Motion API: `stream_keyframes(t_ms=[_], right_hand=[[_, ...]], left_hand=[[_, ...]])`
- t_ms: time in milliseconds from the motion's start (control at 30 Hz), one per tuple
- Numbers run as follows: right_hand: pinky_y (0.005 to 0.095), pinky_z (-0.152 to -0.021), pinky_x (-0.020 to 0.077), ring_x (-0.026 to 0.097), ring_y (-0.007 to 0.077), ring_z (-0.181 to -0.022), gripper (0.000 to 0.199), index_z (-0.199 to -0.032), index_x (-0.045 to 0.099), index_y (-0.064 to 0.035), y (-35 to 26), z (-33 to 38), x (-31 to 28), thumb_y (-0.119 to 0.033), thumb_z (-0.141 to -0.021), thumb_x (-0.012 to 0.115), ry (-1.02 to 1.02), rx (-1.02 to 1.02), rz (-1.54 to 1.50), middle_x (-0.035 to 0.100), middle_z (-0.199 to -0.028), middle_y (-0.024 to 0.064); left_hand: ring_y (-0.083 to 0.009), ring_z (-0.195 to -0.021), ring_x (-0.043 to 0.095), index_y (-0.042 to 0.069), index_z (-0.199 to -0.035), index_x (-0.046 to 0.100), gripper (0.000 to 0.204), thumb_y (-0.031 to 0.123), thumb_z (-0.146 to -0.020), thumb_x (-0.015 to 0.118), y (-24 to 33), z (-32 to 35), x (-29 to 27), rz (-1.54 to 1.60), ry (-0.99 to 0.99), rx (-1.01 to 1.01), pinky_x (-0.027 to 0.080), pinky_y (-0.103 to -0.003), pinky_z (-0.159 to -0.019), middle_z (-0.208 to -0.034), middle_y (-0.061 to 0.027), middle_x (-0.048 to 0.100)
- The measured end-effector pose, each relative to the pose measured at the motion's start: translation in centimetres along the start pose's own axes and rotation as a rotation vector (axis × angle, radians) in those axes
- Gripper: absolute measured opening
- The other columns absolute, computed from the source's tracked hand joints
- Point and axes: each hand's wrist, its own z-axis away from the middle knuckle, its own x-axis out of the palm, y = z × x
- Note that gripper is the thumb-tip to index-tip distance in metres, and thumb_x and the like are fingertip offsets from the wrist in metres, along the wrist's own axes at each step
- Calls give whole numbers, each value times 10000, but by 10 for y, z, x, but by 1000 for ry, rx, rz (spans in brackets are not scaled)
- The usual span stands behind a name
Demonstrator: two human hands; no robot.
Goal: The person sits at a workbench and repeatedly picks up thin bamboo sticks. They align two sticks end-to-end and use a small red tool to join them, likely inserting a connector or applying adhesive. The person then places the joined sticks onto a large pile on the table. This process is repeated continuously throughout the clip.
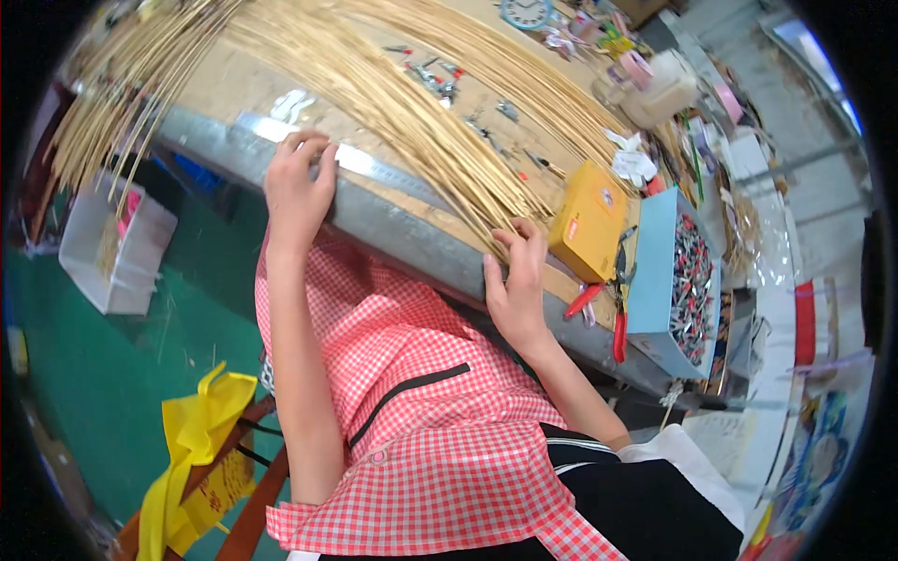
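Observation:
A long bundle of thin tan sticks point(402, 103) lies slantwise across the wooden worktable, its near ends reaching my right hand point(517, 290). The fingers of that hand bend over the stick ends at the table's front edge, thumb on the near side. My left hand point(299, 187) is at the same edge farther left, over a metal ruler point(383, 173). Its fingers are curled and the tips come close to the thumb; whatever is between them is too small to make out. Right of my right hand are a yellow box point(589, 220) and red-handled pliers point(620, 323).
A light blue box point(652, 271) of small metal-and-red parts stands at the right. Loose metal clips point(440, 84) lie among the sticks. More sticks point(140, 84) overhang the left table end above a white bin point(122, 248). A yellow cloth point(201, 421) hangs on a wooden chair.

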Motion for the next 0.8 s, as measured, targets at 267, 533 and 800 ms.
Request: stream_keyframes(t_ms=[267, 533, 800], right_hand=[[443, -801, 459, 570, 374, -914, 158, -926, 587, 14, 37, -102, -55, -117, -839, 570, 118, -69, 189, 585, -978, 181], [463, -780, 492, 602, 369, -955, 163, -897, 650, -22, 234, -220, -34, -121, -819, 548, -332, 91, 698, 632, -1020, 199], [459, -756, 499, 622, 343, -923, 181, -908, 693, -83, 194, -213, -44, -223, -809, 636, -138, 85, 585, 659, -995, 144]], left_hand=[[-268, -982, 623, 3, -885, 676, 86, 10, -835, 606, 63, 37, -27, 139, -24, 56, 469, -354, -863, -973, -104, 645], [-280, -910, 623, 22, -887, 667, 90, 2, -804, 639, 110, 55, -17, 315, -145, 85, 499, -358, -762, -977, -115, 624], [-226, -870, 632, 9, -881, 679, 101, -22, -806, 618, 117, 64, -12, 354, -195, -32, 485, -314, -767, -937, -108, 646]])
